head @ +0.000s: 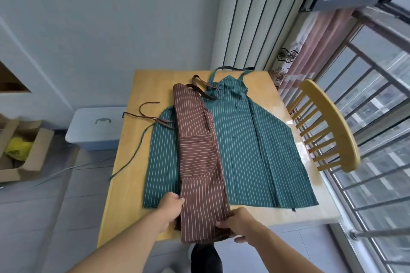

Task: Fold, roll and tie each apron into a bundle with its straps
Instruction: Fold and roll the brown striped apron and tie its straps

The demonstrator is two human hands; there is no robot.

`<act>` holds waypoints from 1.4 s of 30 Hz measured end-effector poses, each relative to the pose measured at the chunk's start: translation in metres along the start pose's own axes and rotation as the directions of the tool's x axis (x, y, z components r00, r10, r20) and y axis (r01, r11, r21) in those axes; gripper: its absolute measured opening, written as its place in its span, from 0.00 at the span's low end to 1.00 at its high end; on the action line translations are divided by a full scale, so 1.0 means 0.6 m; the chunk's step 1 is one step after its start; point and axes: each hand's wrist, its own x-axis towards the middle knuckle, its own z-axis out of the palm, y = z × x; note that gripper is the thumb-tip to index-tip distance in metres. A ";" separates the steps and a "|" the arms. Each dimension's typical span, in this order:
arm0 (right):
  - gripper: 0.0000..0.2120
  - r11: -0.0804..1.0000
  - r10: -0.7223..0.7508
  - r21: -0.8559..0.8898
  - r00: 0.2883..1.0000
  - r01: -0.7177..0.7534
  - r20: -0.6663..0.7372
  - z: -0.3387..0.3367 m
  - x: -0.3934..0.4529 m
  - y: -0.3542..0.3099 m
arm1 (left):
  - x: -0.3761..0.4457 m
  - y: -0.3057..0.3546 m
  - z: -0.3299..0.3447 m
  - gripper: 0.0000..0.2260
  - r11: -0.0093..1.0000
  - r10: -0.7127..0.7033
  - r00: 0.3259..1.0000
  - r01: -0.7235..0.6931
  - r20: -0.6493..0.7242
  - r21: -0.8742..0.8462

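Brown apron (199,162), pin-striped, already folded lengthwise into a narrow strip, lies on top of the green apron (244,139) on the wooden table (124,184); its near end overhangs the table's front edge. Left hand (169,208) grips the strip's left edge near the bottom, fingers curled onto the cloth. Right hand (238,221) pinches the right bottom corner, thumb on top, fingers under. Looks like the start of the roll from the hem, judging by hand placement. Further up, a pocket panel shows mid-strip. Brown waist straps (150,117) trail left over the green apron's side and onto bare table; brown neck loop (204,88) lies at the far end across the green bib. Green apron is spread flat, not yet folded, its waist tie (133,155) running off the left table edge, neck strap (233,68) at the far edge. Risks: the roll could drag the green apron along since the two touch all the way; folded layers could slip apart and skew the roll if grip is uneven; brown straps could get rolled inside or tangle with the green tie, leaving nothing to knot. Chair (328,126) right of table, plastic bin (95,126) and cardboard box (20,150) on floor left.
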 end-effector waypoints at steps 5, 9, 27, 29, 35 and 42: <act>0.24 0.993 0.056 0.107 0.998 -0.055 -0.002 0.040 0.011 0.030 | 0.008 -0.053 0.028 0.08 0.998 -0.033 0.987 0.022 -0.159 -0.066; 0.23 0.884 0.035 0.466 0.999 -0.035 0.010 0.041 0.018 0.030 | 0.003 -0.060 0.033 0.28 0.995 -0.096 0.995 0.095 -0.041 -0.025; 0.24 0.959 -0.232 -0.209 0.952 0.190 -0.200 -0.059 0.021 -0.128 | 0.032 0.033 -0.060 0.09 0.979 0.033 0.999 -0.031 -0.006 0.203; 0.22 0.959 -0.252 -0.190 0.944 0.212 -0.215 -0.078 0.038 -0.171 | 0.053 0.072 -0.077 0.07 0.995 0.101 0.992 -0.101 -0.072 0.004; 0.20 0.923 -0.318 -0.285 0.931 0.260 -0.179 -0.132 0.111 -0.292 | 0.134 0.220 -0.141 0.23 0.935 0.111 0.978 -0.164 -0.178 -0.315; 0.23 0.908 -0.406 -0.208 0.889 0.365 -0.213 -0.197 0.233 -0.411 | 0.273 0.361 -0.171 0.35 0.917 0.141 0.973 -0.198 -0.183 -0.346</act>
